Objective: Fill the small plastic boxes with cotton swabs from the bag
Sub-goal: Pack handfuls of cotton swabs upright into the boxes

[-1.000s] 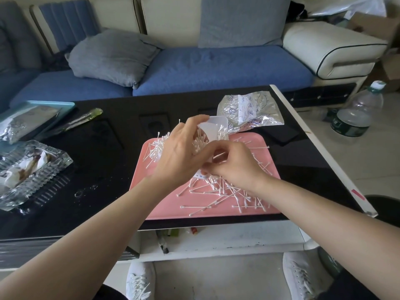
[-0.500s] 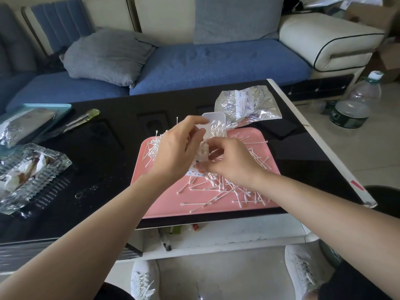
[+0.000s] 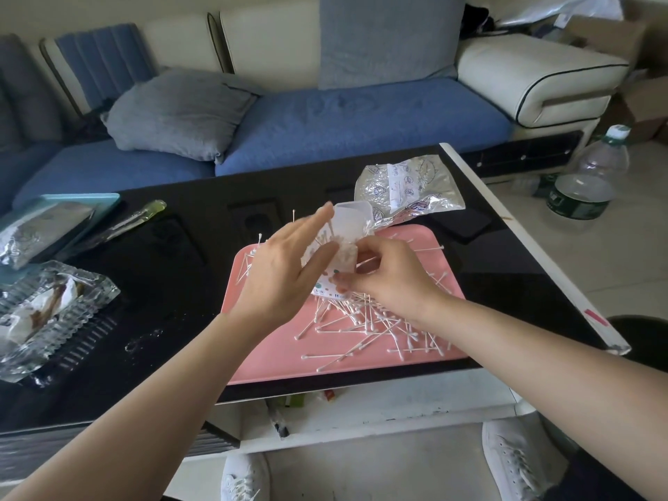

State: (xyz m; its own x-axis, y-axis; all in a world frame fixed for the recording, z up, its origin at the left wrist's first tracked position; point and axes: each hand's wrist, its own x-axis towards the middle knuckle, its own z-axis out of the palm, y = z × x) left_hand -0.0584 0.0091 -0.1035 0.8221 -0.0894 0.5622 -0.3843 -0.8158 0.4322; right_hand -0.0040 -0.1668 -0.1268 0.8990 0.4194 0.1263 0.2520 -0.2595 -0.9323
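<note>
A small clear plastic box (image 3: 343, 244) with its lid flipped up is held above the pink tray (image 3: 274, 352); cotton swabs show inside it. My right hand (image 3: 388, 280) grips the box at its lower right side. My left hand (image 3: 289, 269) is beside the box on the left with fingers spread, its thumb against the box's front. Several loose cotton swabs (image 3: 368, 327) lie scattered over the tray. The crumpled clear swab bag (image 3: 408, 186) lies just behind the tray on the black table.
A glass dish (image 3: 47, 316) with wrappers and a blue tray (image 3: 61, 218) sit at the table's left. A green-tipped pen (image 3: 141, 215) lies behind them. The table's right edge (image 3: 535, 247) is near; a water bottle (image 3: 585, 179) stands on the floor beyond. A sofa is behind.
My left hand has let go of the box and spread its fingers. The right hand keeps hold of the box, which has tilted slightly.
</note>
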